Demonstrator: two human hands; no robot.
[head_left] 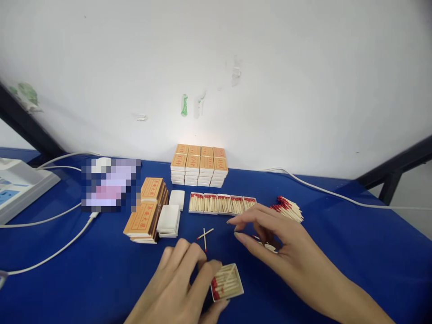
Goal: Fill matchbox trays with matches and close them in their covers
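Note:
My left hand (184,279) grips a small white matchbox tray (239,281) at the front of the table, thumb at its near edge and fingers at its far edge. Red-tipped matches (224,282) lie inside it, partly filling it. To the right, my right hand (273,234) hovers with thumb and forefinger apart and nothing seen between them. Some loose matches (269,246) show beneath that palm, partly hidden. Two crossed matches (204,235) lie on the blue surface between the hands. Behind them stands a row of trays filled with matches (218,204).
Orange-topped matchboxes (199,164) are stacked against the wall. Matchbox sleeves (143,218) and white trays (168,219) stand at left. A match pile (290,209) lies at right. A blurred phone-like object (111,184), white cables (57,265) and a white device (23,184) occupy the left side.

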